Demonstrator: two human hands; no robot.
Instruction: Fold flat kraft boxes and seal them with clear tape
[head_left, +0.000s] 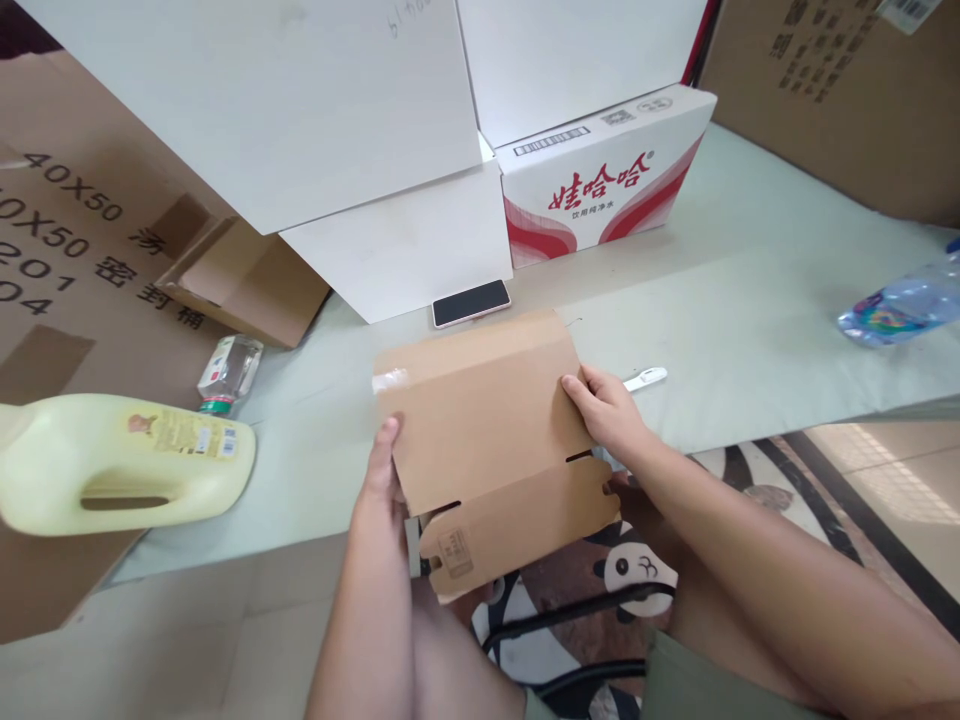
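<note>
A brown cardboard box [487,420], partly folded, is held between my two hands over the table's front edge. My left hand [381,465] grips its left side, thumb on top and fingers hidden beneath. On the right side my right hand [604,405] holds it the same way, thumb pressed on the upper face. A slotted flap hangs toward me with a small printed stamp. A bit of clear tape sticks to the box's far left corner. Just past my right hand lies a white utility knife or similar slim tool [646,379].
A phone [471,303] lies by stacked white boxes [405,240] and a red-and-white carton [600,185]. At left are a yellow jug [202,470], a small bottle [231,370] and a large carton [82,240]. A clear bottle [892,310] lies at right on the pale green tablecloth [750,300].
</note>
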